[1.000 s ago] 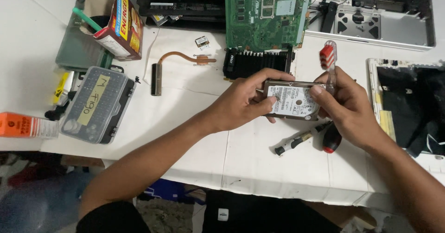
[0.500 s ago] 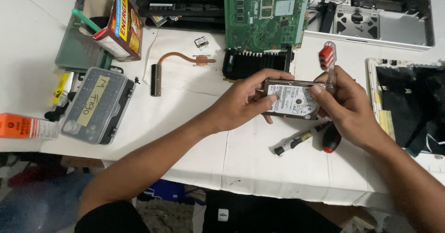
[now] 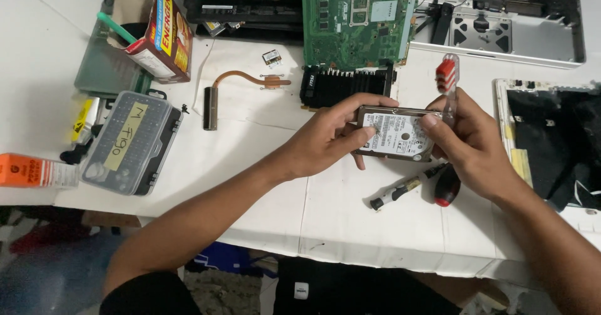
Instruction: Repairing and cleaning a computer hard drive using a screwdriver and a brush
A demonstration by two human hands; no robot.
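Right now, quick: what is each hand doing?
Left hand: closed on the hard drive, gripping its left edge.
Right hand: closed on the drive's right edge, a red-handled screwdriver pinched in its fingers too.

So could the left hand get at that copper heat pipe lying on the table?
Probably yes, once freed. The left hand now grips the hard drive together with the right hand. The copper heat pipe lies uncovered on the white table, with nothing between.

White-covered worktable (image 3: 263,183) under even light, dim cluttered floor (image 3: 44,252) below.
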